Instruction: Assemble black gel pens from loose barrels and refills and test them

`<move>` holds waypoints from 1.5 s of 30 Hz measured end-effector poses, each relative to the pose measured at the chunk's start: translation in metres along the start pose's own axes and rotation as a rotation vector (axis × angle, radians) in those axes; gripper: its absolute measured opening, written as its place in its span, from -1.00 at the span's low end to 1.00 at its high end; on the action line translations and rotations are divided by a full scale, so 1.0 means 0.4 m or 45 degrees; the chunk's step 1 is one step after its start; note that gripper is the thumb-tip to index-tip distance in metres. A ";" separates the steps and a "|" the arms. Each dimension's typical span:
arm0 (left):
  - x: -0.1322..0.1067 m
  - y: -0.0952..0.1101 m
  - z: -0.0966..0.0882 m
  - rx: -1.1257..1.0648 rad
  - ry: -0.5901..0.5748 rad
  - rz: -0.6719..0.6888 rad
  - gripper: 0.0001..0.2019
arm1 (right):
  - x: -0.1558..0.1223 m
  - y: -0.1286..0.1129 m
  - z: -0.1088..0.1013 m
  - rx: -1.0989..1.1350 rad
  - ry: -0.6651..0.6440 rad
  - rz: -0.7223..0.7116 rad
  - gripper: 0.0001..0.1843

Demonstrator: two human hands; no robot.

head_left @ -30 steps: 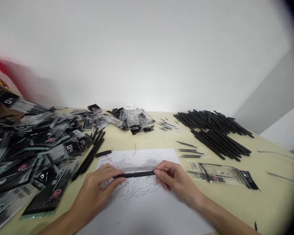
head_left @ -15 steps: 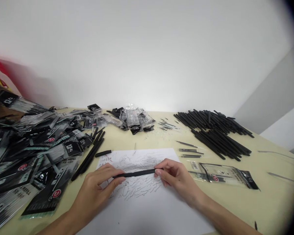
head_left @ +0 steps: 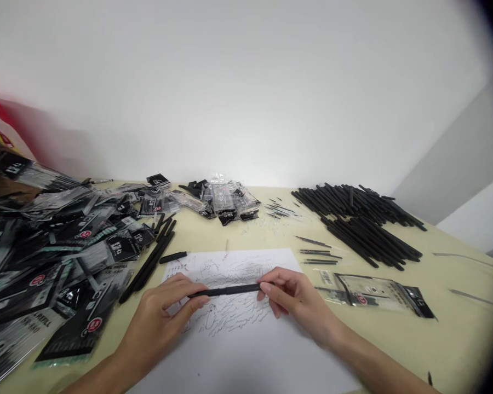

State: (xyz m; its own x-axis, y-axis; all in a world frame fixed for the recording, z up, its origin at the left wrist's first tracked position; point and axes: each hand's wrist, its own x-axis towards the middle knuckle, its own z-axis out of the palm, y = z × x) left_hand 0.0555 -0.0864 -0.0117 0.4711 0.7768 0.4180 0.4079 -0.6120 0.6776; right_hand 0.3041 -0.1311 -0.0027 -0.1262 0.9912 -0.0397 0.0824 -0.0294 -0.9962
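A black pen [head_left: 234, 290] lies crosswise between my two hands, held just above a white sheet of paper [head_left: 246, 350] covered with scribbled lines. My left hand [head_left: 168, 309] pinches its left end between thumb and fingers. At the other end, my right hand [head_left: 287, 293] grips it the same way. A seam shows along the pen, a little left of its middle. Just beyond the paper's left corner rests a short black pen cap [head_left: 173, 257]. Several black pens [head_left: 150, 268] lie left of the paper.
Refill packets [head_left: 86, 235] are heaped on the left, with more packets [head_left: 230, 202] at the back. Black pens [head_left: 361, 230] are piled at the back right. Loose refills [head_left: 318, 253] and a clear packet [head_left: 373, 290] lie right of the paper. A white wall [head_left: 246, 98] stands behind.
Almost nothing differs. Both hands keep their hold on the pen, which has barely shifted.
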 end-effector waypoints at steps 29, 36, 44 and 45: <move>0.001 0.003 -0.003 0.033 -0.021 -0.025 -0.88 | 0.038 0.008 -0.242 -0.873 -0.046 -0.056 -0.85; 0.001 0.005 -0.004 0.017 -0.034 -0.036 -0.87 | 0.037 -0.013 -0.265 -1.153 0.019 -0.207 -0.84; 0.002 0.006 -0.002 0.021 -0.034 -0.038 -0.88 | 0.018 0.007 -0.382 -1.748 0.141 -0.058 -0.80; 0.002 0.006 -0.002 0.019 -0.036 -0.034 -0.88 | 0.016 0.010 -0.388 -1.764 0.141 -0.038 -0.80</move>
State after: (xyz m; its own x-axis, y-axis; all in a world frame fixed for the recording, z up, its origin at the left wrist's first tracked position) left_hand 0.0561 -0.0870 -0.0093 0.4815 0.7884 0.3828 0.4324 -0.5936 0.6788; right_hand 0.4571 -0.1048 0.0051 -0.0725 0.9961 0.0512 0.9913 0.0776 -0.1061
